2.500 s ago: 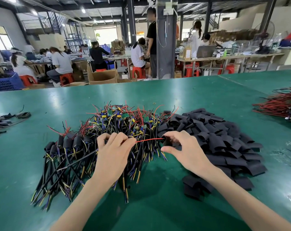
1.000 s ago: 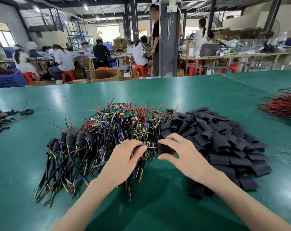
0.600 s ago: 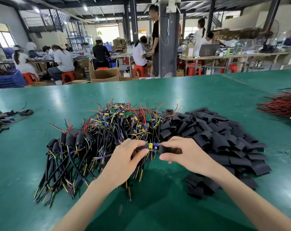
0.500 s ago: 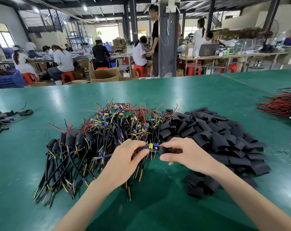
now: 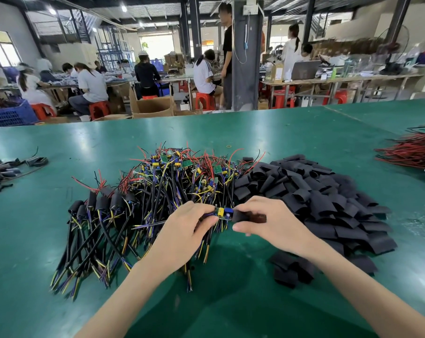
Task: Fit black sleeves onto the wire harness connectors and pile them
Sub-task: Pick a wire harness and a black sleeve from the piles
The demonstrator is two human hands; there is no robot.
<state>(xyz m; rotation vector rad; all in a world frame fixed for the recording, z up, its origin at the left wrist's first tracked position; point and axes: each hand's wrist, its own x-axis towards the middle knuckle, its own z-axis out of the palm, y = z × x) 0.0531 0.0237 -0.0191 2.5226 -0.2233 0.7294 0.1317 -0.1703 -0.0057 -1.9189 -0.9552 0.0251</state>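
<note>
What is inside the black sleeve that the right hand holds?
The connector with yellow and blue parts, held by the left hand, meets the mouth of the black sleeve. The sleeve and the right hand cover the inside, so its depth cannot be seen.

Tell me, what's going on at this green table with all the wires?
A person is fitting sleeves by hand. The left hand pinches a harness connector, the right hand holds a black sleeve against its end. Loose sleeves lie piled to the right; a few sleeved harnesses lie to the left.
</note>
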